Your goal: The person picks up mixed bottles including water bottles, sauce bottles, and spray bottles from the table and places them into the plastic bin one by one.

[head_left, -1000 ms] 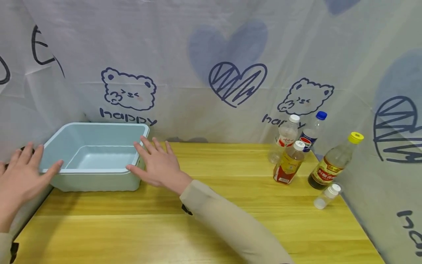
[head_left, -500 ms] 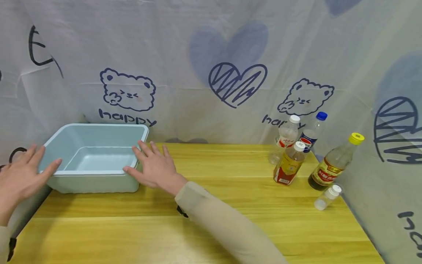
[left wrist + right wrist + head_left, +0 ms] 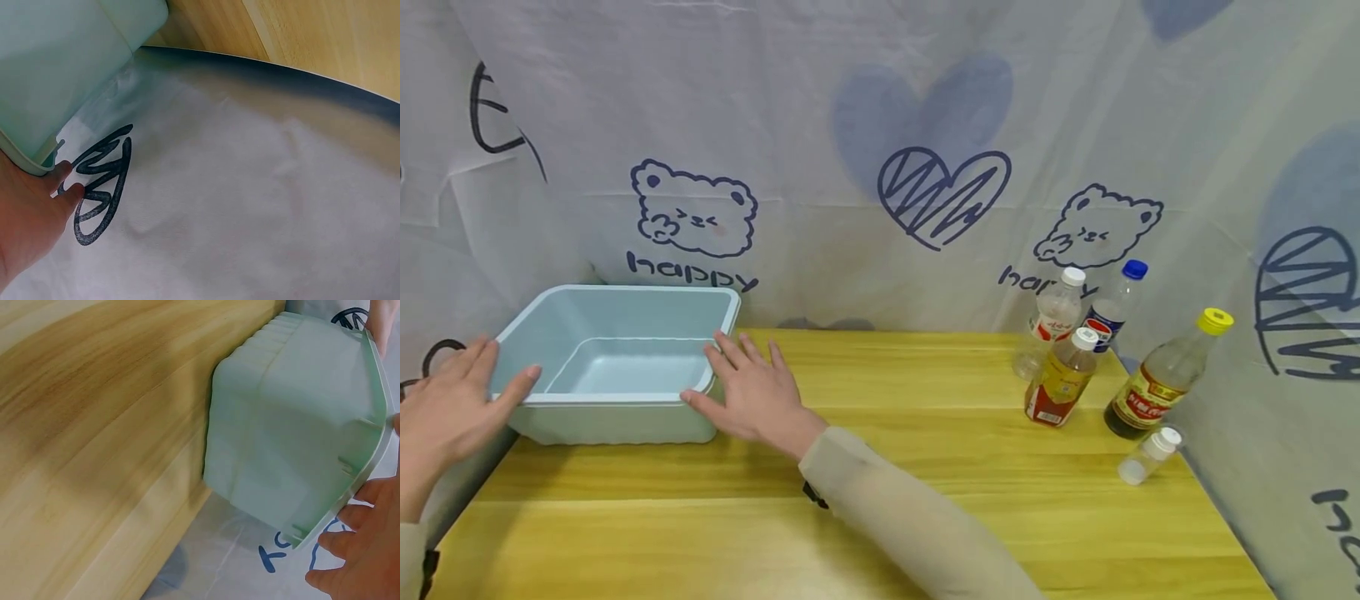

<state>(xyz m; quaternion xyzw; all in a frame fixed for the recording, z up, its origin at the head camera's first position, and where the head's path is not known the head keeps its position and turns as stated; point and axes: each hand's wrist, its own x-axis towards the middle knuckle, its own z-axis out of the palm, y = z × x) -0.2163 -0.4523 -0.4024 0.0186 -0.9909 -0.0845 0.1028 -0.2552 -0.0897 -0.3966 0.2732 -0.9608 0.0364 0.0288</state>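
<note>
A pale blue-green plastic basin (image 3: 617,423) stands on the left part of the wooden table, with nothing seen inside it. At its left rim lies my left hand (image 3: 448,408), fingers extended and thumb pointing toward the front corner. My right hand (image 3: 756,390) rests at the right rim, its fingers straight and spread. Seen from the left wrist, the fingertips of the left hand (image 3: 31,209) meet the underside of the rim corner. The right wrist view shows the right hand's fingers (image 3: 350,515) along the outside of the rim, beside the basin wall (image 3: 287,419).
Several bottles stand at the table's right: a clear one with a white cap (image 3: 1047,329), a blue-capped one (image 3: 1116,308), one with a yellow-red label (image 3: 1062,379), a yellow-capped one with dark liquid (image 3: 1150,396), and a small white-capped bottle (image 3: 1148,457). A printed curtain (image 3: 827,242) hangs behind.
My right hand has shifted slightly left and down, closer against the basin's right rim. The left hand has settled a little lower at the left rim. The bottles stand as before.
</note>
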